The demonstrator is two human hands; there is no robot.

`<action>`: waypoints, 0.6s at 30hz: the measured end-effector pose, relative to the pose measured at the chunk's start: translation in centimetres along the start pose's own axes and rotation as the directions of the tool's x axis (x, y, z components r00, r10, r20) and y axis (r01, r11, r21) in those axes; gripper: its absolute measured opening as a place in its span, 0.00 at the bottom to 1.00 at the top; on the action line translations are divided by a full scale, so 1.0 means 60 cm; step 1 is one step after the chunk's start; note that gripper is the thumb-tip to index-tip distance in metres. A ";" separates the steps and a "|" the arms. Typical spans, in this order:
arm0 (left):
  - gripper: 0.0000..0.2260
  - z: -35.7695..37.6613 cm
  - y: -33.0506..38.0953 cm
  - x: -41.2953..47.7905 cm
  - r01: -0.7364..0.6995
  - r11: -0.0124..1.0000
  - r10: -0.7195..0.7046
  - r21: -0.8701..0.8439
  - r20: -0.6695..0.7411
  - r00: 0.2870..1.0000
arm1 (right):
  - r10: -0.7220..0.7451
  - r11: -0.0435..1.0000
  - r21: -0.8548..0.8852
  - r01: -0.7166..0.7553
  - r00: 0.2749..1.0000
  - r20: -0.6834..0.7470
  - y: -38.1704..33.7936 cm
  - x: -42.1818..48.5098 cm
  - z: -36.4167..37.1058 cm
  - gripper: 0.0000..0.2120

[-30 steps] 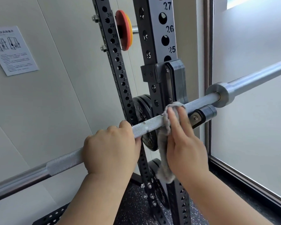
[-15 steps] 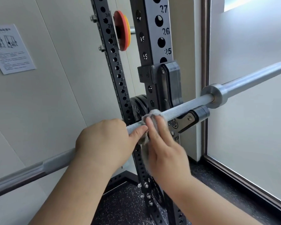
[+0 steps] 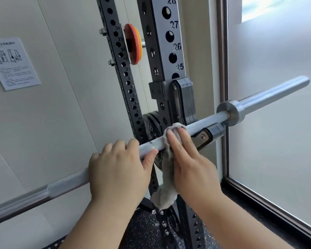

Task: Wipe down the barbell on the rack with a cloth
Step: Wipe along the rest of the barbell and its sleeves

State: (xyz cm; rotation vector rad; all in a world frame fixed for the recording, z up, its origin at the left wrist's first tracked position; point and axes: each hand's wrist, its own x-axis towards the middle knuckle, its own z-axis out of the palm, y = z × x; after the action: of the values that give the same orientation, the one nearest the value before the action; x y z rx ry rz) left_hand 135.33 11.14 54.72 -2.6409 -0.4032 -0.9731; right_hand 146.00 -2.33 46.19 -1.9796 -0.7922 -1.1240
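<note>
Currently we are logging the long silver steel barbell (image 3: 205,123) lying across the dark perforated steel rack (image 3: 162,42), seated in its grey J-hook (image 3: 183,97). The left grip (image 3: 117,169) is curling over the knurled shaft, thumb underneath, holding it firmly. The right grip (image 3: 192,168) is pressing the fuzzy grey cloth (image 3: 166,186) against the shaft with flat fingers, thumb hidden. The cloth is draping over the bar and hanging below.

We are judging the bar heavy and rigid, its knurling snagging the soft, light cloth, so wrapping the cloth around the shaft looks best. The J-hook is blocking strokes rightward. A black weight plate (image 3: 149,123) is sitting close behind, and a frosted glass panel (image 3: 276,150) is flanking the sleeve.
</note>
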 end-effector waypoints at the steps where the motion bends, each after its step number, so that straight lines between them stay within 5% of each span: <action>1: 0.24 0.007 0.001 0.002 -0.021 1.000 0.021 -0.018 -0.004 1.000 | 0.078 0.997 -0.016 -0.078 0.997 -0.005 0.006 0.005 -0.006 0.27; 3: 0.23 0.015 0.010 0.012 -0.063 0.998 0.063 -0.011 -0.014 0.998 | 0.140 0.990 -0.022 -0.140 0.990 0.019 0.001 0.008 -0.011 0.27; 8: 0.22 0.022 0.023 0.025 -0.075 0.997 0.076 0.014 -0.079 0.994 | -0.008 0.998 -0.062 0.017 0.987 0.157 -0.028 0.009 -0.034 0.30; 13: 0.23 0.015 0.024 0.029 -0.004 0.999 0.009 0.036 -0.128 0.992 | 0.237 0.931 -0.331 -0.155 0.945 0.226 -0.020 0.032 -0.057 0.38; 18: 0.25 0.010 0.023 0.029 0.045 0.996 -0.039 0.071 -0.082 0.996 | 0.036 0.911 -0.383 0.151 0.898 0.439 -0.054 0.044 -0.084 0.43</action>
State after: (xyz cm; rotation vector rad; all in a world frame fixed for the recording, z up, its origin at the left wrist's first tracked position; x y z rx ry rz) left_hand 137.45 10.34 55.22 -2.5278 -0.4675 -1.0538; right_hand 142.35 -4.24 51.27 -2.6416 -0.9011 -0.9389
